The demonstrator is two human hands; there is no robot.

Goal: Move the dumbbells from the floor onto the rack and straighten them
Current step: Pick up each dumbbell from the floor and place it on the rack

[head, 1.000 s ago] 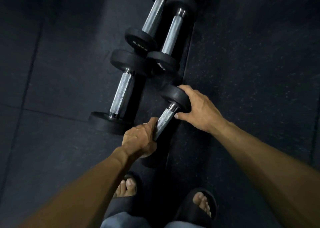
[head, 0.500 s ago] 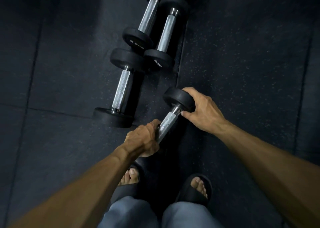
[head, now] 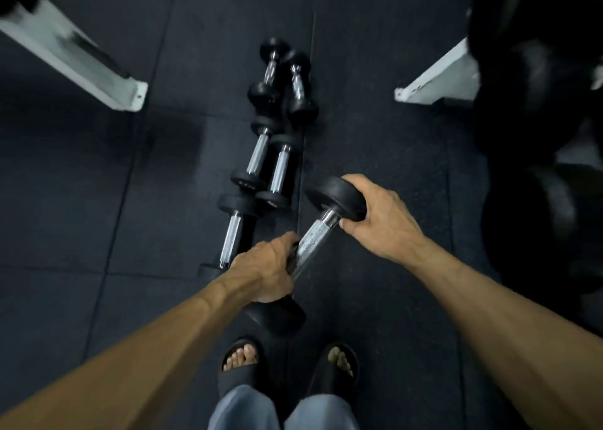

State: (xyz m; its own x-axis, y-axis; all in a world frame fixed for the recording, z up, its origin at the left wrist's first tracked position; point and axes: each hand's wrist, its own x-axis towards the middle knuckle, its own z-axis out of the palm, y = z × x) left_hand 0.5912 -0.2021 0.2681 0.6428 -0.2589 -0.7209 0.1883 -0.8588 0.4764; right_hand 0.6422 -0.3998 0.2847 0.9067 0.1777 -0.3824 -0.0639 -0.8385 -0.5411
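Observation:
I hold one dumbbell (head: 315,237) with a chrome knurled handle and black round heads, lifted off the floor and tilted. My left hand (head: 264,271) is wrapped around the lower part of its handle. My right hand (head: 380,219) cups its upper black head. Its lower head hangs above my left foot. Several more dumbbells (head: 257,155) lie in a row on the dark rubber floor beyond my hands, the nearest (head: 232,234) partly hidden behind my left wrist.
White metal frame feet stand on the floor at the left (head: 98,74) and right (head: 434,77). Large black weights (head: 535,136) fill the right edge. My feet in black slides (head: 243,366) stand at the bottom.
The held dumbbell has risen off the floor with both hands on it. The view has pulled back and up, showing more dumbbells and the white frame feet.

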